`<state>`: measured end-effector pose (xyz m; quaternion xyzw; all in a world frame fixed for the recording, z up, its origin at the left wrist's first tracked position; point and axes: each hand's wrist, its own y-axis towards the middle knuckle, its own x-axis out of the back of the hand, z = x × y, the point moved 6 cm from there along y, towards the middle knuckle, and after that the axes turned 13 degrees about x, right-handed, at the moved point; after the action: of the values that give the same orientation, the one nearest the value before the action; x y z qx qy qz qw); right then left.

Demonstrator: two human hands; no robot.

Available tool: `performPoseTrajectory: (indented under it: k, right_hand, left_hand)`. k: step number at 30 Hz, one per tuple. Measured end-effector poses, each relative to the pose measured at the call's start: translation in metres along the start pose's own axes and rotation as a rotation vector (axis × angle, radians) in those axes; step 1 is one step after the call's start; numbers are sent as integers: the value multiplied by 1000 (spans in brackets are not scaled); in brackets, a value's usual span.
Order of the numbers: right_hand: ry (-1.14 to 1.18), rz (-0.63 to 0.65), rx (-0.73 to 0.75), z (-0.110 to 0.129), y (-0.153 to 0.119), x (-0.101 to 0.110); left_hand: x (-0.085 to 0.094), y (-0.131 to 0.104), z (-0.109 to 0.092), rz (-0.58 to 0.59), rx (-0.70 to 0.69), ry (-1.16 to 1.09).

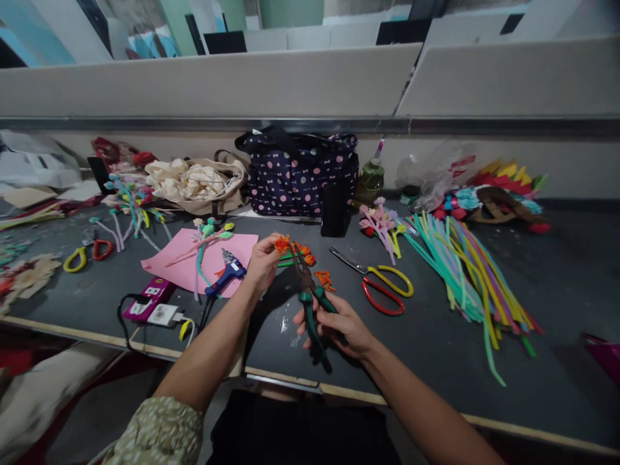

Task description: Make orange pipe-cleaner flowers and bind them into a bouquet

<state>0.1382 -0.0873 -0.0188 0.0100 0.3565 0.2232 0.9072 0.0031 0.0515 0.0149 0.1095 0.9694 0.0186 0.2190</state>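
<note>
As pliers [305,278] overhang the dark table [407,352], monitors [225,42] seemingly stand beyond.

Dim light; edges seemingly blurred.

On my monitor I read the bag [303,175] as matt cloth. In front of it I see pliers [303,274], dull metal with smooth plastic grips [310,318]; to its right, fuzzy stems [477,271]; beneath it, a smooth, matt tabletop [426,368].
</note>
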Motion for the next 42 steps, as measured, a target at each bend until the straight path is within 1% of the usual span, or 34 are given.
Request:
performPoseTrajectory:
  k: [5,8,15,24,32,36,42]
  right_hand:
    - [-39,-3,4,-2,1,2]
    - [-68,-28,5,-3,2,4]
    - [-121,-55,22,-4,2,6]
    - [-207,-71,73,-5,1,9]
    - [-149,-54,57,1,2,5]
    - [-160,-64,62,2,2,7]
    - [-177,-62,59,-2,1,10]
  left_hand:
    - [0,0,-1,13,-22,-12]
    - [-1,-1,-2,19,-32,-20]
    - [-3,-3,-5,-17,-31,28]
    - [-1,-1,-2,30,-50,64]
    - [4,1,-1,0,-52,52]
    - [3,0,-2,10,-50,45]
    - [2,0,-2,-13,-53,42]
